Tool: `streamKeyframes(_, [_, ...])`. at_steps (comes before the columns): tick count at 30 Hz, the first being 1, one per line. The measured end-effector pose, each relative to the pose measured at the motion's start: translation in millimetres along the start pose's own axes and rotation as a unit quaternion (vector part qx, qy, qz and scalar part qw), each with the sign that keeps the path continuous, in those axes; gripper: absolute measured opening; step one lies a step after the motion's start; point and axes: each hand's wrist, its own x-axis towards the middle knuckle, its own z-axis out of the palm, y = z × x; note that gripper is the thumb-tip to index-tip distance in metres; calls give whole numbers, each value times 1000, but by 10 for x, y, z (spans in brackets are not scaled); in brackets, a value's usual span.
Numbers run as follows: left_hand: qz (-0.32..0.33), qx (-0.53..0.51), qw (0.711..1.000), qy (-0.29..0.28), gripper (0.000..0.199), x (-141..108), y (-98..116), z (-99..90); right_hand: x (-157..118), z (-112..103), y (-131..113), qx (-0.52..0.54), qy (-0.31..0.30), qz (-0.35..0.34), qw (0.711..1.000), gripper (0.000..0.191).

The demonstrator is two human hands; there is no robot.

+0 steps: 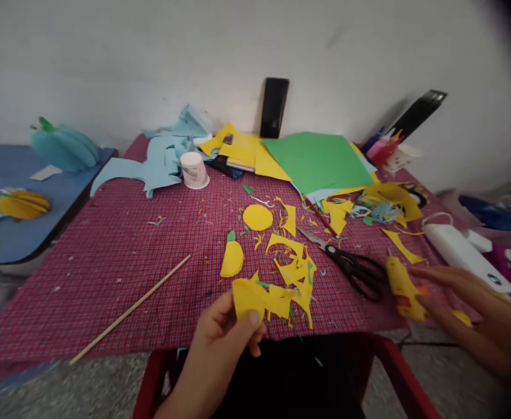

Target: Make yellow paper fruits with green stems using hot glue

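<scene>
My left hand (227,337) pinches a yellow paper piece (249,299) between thumb and fingers above the table's front edge. My right hand (478,320), somewhat blurred, is at a yellow glue gun (404,291) on the right, its fingers stretched out and apart around the gun's rear part. Whether they press on it is hard to see. Beyond my left hand lie a yellow paper half-circle (232,259) with a green tip and a yellow paper circle (258,217). Black-handled scissors (354,265) rest left of the glue gun, beside yellow paper scraps (293,262).
A wooden stick (131,308) lies at the front left. Behind are a paper cup (194,170), light blue paper (151,166), a green sheet (320,163) and a phone (274,107) against the wall. A white power strip (467,256) sits right. Paper pumpkins (66,146) stand on the blue table.
</scene>
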Motion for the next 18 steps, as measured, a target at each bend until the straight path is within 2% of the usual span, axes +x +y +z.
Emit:
streamKeyframes(2, [-7,32,999,-17,19,1,-19,70,47,130,-541,157,-102,11,982,29])
streamKeyframes(3, [-6,54,998,-22,19,-7,-24,99,85,222,-805,248,-164,-1,955,35])
streamKeyframes(5, [10,108,994,-30,18,-37,-25,135,185,430,-1256,388,-267,-16,882,50])
streamKeyframes(7, [43,168,984,-37,18,-79,-19,127,288,624,-1556,473,-331,7,816,43])
streamKeyframes(10, [126,256,958,-28,20,-132,-16,46,383,805,-1752,537,-390,78,744,39])
streamKeyframes(13, [213,328,920,0,22,-145,-11,-61,421,854,-1807,549,-402,129,721,38])
streamKeyframes(16, [258,354,899,-1,21,-94,20,-157,470,838,-1849,534,-403,138,731,34])
streamKeyframes(18, [286,350,892,-5,22,-25,59,-220,528,823,-1881,520,-394,128,747,31])
